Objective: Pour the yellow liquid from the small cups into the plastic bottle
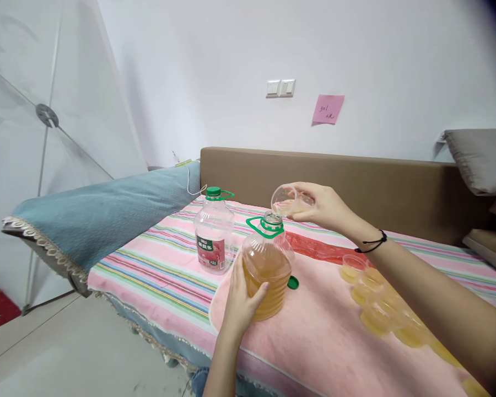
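With my left hand point(240, 306) I hold the large bottle point(268, 286) low on its left side: the fingers are curved along the wall, and the thumb is spread apart from them, pressing on the near face. This bottle stands upright on the pink mat point(314, 347), with yellowish-brown liquid inside and a green handle ring point(254, 225) around its open neck. My right hand point(323, 203) is above and to the right of it, the fingers pinching a clear plastic cup point(284, 199) by its side. The cup is tilted, its mouth toward the left and over the bottle neck, and a little pale liquid is in it (whether the rim touches the neck, I cannot tell).

Just beside the bottle, to the right, lies a green cap point(292, 282). To the left and a bit farther stands a second bottle point(213, 226), clear, with a red label and its green lid on. At the right, more cups point(376, 315) with yellow liquid stand close together, partly hidden by my right forearm. Under the mat is a striped cloth point(161, 278), and at the far side rises a brown backrest point(355, 182).
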Tool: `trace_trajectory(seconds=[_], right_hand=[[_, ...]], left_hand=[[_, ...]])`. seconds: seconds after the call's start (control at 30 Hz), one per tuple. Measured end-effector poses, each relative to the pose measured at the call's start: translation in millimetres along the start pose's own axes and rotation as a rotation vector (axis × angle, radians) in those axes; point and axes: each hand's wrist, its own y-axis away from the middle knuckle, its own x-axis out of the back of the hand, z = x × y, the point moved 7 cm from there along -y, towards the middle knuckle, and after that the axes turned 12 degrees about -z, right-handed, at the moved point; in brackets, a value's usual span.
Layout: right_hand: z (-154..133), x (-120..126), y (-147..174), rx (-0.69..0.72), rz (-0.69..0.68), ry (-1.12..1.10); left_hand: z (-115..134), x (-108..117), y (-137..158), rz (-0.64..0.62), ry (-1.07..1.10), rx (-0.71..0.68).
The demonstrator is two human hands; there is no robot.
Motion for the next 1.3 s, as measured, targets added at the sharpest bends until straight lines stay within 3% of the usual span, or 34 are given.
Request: trace_trajectory(seconds=[0.87,1.3], right_hand=[[-19.9,3.4,-11.3,0.137,-0.08,0.427],[-57.0,-1.5,-12.5,0.299,-0.054,0.632]], left_hand=[[-1.2,-1.0,-0.5,-0.004,-0.001,-0.003],[-0.2,-0.9,-0.8,-0.009,-0.006,-0.008]])
